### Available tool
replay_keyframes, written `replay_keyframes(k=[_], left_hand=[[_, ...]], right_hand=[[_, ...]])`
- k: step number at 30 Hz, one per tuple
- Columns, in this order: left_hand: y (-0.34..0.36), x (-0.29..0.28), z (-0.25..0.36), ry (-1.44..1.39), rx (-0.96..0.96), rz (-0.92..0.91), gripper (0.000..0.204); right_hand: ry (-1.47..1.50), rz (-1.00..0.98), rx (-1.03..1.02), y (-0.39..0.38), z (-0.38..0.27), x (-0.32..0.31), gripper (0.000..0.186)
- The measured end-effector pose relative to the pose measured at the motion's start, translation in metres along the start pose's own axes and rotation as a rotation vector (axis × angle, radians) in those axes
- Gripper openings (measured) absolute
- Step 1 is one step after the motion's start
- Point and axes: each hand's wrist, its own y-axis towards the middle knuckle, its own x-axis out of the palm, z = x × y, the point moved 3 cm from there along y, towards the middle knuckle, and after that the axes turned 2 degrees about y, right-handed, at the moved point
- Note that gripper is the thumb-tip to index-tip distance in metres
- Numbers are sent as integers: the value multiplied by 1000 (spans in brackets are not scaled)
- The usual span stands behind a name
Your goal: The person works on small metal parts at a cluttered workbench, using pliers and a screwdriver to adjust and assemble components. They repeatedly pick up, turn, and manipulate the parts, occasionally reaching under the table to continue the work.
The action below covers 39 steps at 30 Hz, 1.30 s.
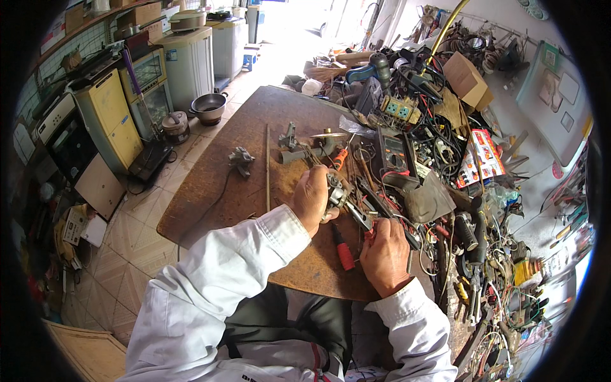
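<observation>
My left hand (309,198) is closed around a small round metal machine part (335,191), lifted above the worn brown table (219,172). My right hand (386,256) grips red-handled pliers (358,215), whose metal end reaches to the part; whether the jaws bite on it I cannot tell. Between my hands and the table's near edge lies a red-handled screwdriver (344,252). Beyond my left hand are an orange-handled screwdriver (340,159), a grey metal bracket (241,160) with a cord and a thin rod (267,169).
Tools, cables and a multimeter (393,153) crowd the table's right side, with a power socket block (400,109) and a cardboard box (466,79) farther back. Left of the table, cabinets, a cooking pot (209,108) and old appliances stand on the tiled floor (137,239).
</observation>
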Motion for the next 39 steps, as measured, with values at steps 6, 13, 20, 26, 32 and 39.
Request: replay_keyframes(k=[6, 13, 20, 26, 32, 39], left_hand=[[-1, -1, 0, -11, 15, -19, 37], [-2, 1, 2, 36, 105, -54, 42], [-3, 4, 18, 426, 343, -365, 57], [-7, 5, 17, 416, 267, -429, 59], [1, 0, 3, 252, 180, -396, 52], [0, 1, -2, 10, 74, -168, 40]], right_hand=[[-48, 72, -56, 1, 0, 2, 29], [75, -39, 9, 3, 0, -5, 21], [663, -578, 101, 3, 9, -23, 19], [748, -720, 72, 3, 11, -32, 18], [434, -428, 91, -3, 2, -30, 17], [146, -183, 50, -5, 0, -18, 21]])
